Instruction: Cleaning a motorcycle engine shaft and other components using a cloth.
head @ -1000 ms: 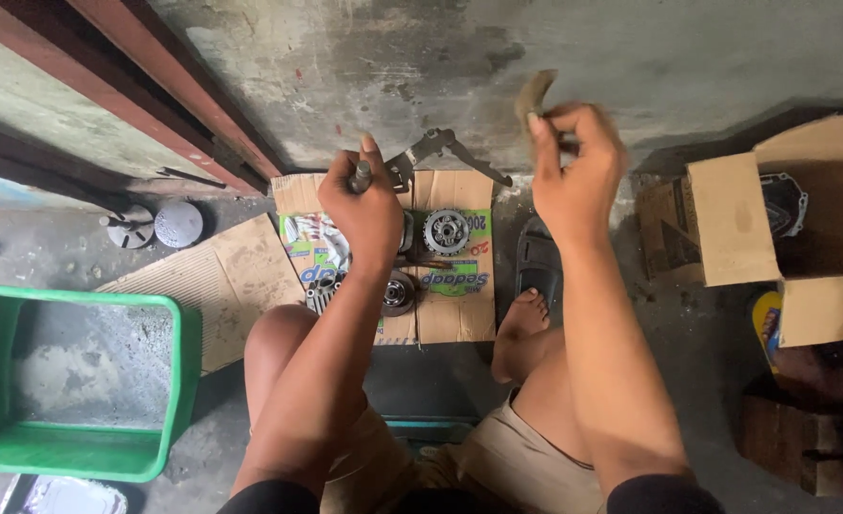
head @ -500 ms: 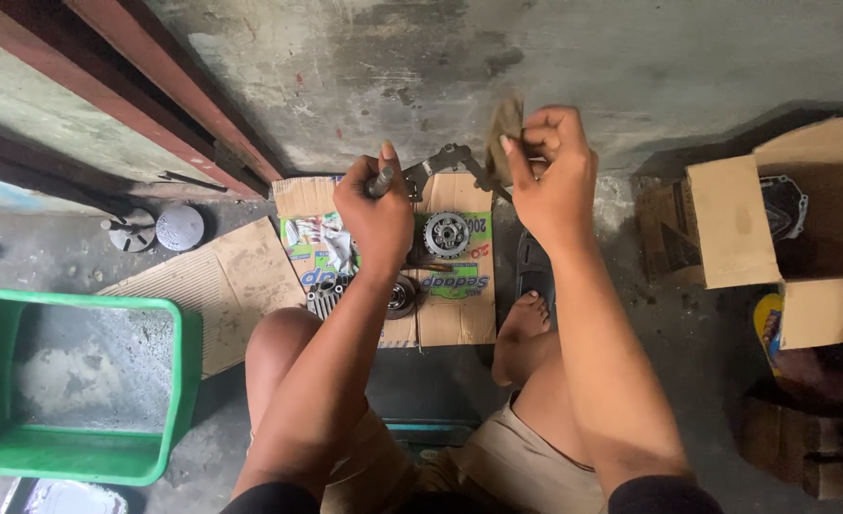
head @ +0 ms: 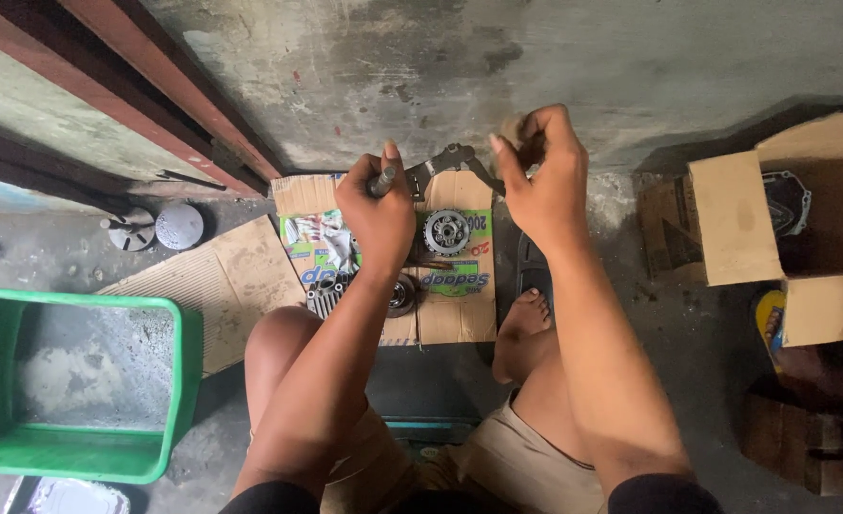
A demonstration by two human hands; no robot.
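Seen from above, seated on a concrete floor (head: 631,57) with knees drawn up. Left hand (head: 379,214) closed in a fist around a short grey metal rod (head: 383,179), tip poking out above the thumb. Right hand (head: 540,176) raised level with it, fingers pinched shut on a small tan wad (head: 512,128) — too blurred to tell rag from paper. Between and behind the hands, a dark forked metal tool (head: 445,162) lying on the floor. Below the hands, flattened printed cardboard (head: 455,305) carrying a round toothed clutch part (head: 446,231) and a second dark round part (head: 402,293) just beside the left forearm. Green plastic tub (head: 179,381) well apart at the left; open cardboard box (head: 735,214) at the right — a metal cover (head: 788,200) inside.
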